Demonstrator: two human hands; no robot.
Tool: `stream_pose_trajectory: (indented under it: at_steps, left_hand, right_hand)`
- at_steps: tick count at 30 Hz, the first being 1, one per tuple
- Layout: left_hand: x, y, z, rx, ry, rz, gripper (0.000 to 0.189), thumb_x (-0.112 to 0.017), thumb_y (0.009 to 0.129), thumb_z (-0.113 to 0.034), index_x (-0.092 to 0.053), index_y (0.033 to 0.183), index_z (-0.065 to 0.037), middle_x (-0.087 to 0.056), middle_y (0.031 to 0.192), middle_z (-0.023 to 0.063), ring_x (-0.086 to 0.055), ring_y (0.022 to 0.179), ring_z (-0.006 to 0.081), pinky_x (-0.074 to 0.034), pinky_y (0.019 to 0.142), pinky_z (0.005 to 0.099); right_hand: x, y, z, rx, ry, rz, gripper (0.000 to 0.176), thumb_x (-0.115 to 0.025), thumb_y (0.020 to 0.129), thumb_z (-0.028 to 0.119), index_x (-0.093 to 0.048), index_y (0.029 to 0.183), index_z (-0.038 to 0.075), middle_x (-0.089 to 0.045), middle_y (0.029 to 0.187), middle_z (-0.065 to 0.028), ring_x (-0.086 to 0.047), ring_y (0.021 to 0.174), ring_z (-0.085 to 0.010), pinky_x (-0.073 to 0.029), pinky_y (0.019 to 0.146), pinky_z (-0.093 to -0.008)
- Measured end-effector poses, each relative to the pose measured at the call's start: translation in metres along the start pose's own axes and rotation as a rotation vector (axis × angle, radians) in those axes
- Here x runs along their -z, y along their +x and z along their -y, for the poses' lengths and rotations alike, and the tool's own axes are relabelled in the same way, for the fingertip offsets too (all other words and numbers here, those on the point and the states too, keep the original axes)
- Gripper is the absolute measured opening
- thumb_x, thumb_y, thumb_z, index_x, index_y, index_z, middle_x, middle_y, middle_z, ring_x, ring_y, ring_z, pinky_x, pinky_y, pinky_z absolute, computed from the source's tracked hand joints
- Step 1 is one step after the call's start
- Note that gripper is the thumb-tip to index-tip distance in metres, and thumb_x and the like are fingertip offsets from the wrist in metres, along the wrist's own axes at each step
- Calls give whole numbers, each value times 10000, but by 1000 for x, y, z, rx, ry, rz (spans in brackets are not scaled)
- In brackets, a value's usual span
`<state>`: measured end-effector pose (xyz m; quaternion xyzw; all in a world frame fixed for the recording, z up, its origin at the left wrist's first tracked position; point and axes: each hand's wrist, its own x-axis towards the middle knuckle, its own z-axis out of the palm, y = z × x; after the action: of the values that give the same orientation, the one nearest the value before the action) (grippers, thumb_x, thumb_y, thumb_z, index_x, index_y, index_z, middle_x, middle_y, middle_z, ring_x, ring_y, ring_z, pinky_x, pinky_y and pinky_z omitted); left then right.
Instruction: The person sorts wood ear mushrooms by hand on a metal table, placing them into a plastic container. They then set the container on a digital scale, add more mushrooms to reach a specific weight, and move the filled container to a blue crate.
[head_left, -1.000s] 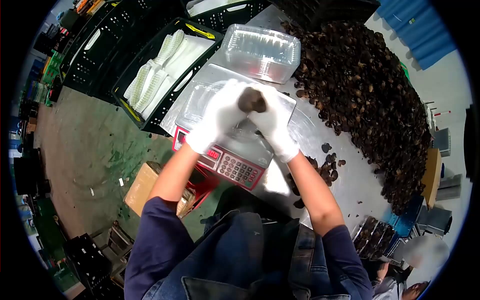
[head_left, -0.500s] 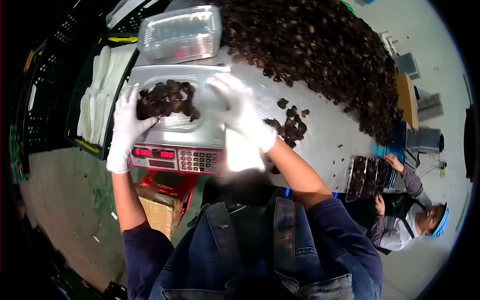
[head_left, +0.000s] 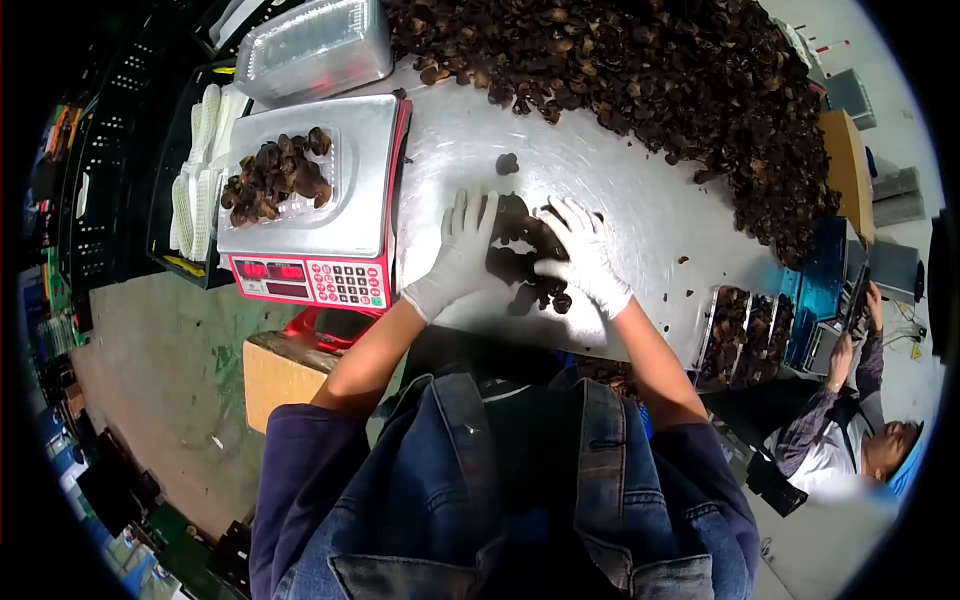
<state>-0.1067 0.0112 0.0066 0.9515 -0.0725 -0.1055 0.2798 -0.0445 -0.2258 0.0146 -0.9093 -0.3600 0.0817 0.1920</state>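
Observation:
On the metal table, a small heap of dark wood ear mushrooms [head_left: 528, 262] lies between my two white-gloved hands. My left hand [head_left: 455, 262] is at the heap's left side, open, with its fingers stretched forward. On the opposite side my right hand [head_left: 585, 258] is open, fingers spread, at the heap's edge. Both palms are turned inward and neither hand grips anything. To the left stands a red and silver digital scale [head_left: 372, 215], and on its plate rests a clear plastic tray [head_left: 325, 185] with more wood ear mushrooms [head_left: 278, 180] in it.
A large mound of wood ear mushrooms [head_left: 640, 80] covers the table's far side. Stacked clear trays [head_left: 315, 50] stand behind the scale. At left is a black crate [head_left: 160, 235] with white gloves. A co-worker [head_left: 835, 420] works at the right beside filled trays [head_left: 735, 335].
Both hands have left the tray on the scale and moved right, to either side of the small heap. The tray stays on the scale. The co-worker's hands have moved away from the filled trays.

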Motion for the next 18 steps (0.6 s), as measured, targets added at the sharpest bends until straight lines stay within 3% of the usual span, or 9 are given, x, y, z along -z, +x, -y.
stream_pose_trajectory:
  at_steps: [3, 5, 7, 9, 11, 13, 16, 17, 18]
  left_hand:
    - [-6, 15, 2, -13, 20, -40, 1435, -923, 487, -460, -61, 1551, -30, -123, 1561, 289, -78, 1451, 515, -123, 1147, 630]
    - [-8, 29, -1, -125, -22, 37, 1376, -915, 496, -468, -125, 1557, -89, -135, 1573, 251, -86, 1449, 515, -138, 1139, 643]
    - [-11, 37, -6, -243, 44, -17, 1137, -879, 552, -473, -341, 1491, -128, -234, 1538, 221, -208, 1414, 481, -219, 1115, 633]
    - [-14, 49, -7, -257, -31, -78, 889, -832, 639, -414, -471, 1391, -106, -402, 1409, 213, -364, 1313, 449, -324, 1077, 569]
    - [-21, 65, -5, -370, -83, -171, 593, -776, 687, -321, -594, 1206, -97, -529, 1249, 168, -509, 1143, 375, -437, 985, 470]
    - [-14, 68, -17, -351, -12, -386, 318, -719, 705, -220, -654, 989, -93, -618, 1053, 106, -569, 987, 300, -503, 865, 394]
    - [-29, 98, -13, -304, 112, -336, 168, -663, 724, -185, -672, 862, -91, -644, 802, 49, -595, 895, 261, -524, 793, 361]
    - [-28, 96, -10, -354, 59, -456, 199, -662, 715, -207, -673, 874, -90, -655, 833, 52, -602, 905, 249, -513, 842, 369]
    - [-14, 93, -13, -236, 32, -381, 195, -663, 714, -199, -671, 876, -90, -654, 858, 53, -604, 917, 246, -509, 858, 369]
  right_hand:
    - [-1, -18, 9, -70, 27, 48, 1111, -858, 541, 525, -406, 1457, 89, -307, 1546, -192, -266, 1430, -388, -187, 1160, -529]
    - [-2, -13, 14, -70, 22, 66, 1110, -863, 552, 501, -390, 1456, 63, -292, 1548, -186, -264, 1429, -377, -186, 1156, -526]
    - [-9, -1, 14, -123, 66, -33, 1023, -854, 598, 498, -428, 1442, 109, -360, 1503, -192, -309, 1401, -387, -235, 1134, -530]
    - [-2, 11, 13, -156, 30, -131, 776, -839, 590, 268, -569, 1300, 110, -535, 1348, -154, -478, 1251, -362, -368, 1062, -471]
    - [14, 24, 16, -185, 241, -128, 629, -787, 602, 121, -627, 1210, 94, -585, 1267, -119, -528, 1174, -334, -435, 1014, -410]
    - [-4, 29, 12, -250, 188, -315, 476, -735, 636, 60, -660, 1106, 67, -639, 1148, -114, -580, 1091, -321, -467, 981, -397]
    - [-4, 41, 13, -339, 433, -362, 438, -706, 651, 0, -661, 1083, 59, -653, 1046, -118, -633, 987, -295, -506, 905, -369]
    - [5, 45, 18, -400, 533, -309, 437, -694, 658, -23, -657, 1086, 52, -652, 1022, -117, -647, 954, -283, -517, 876, -356]
    - [-2, 50, 8, -271, 331, -365, 438, -715, 683, -42, -655, 1107, 48, -663, 1041, -96, -677, 920, -242, -551, 810, -326]
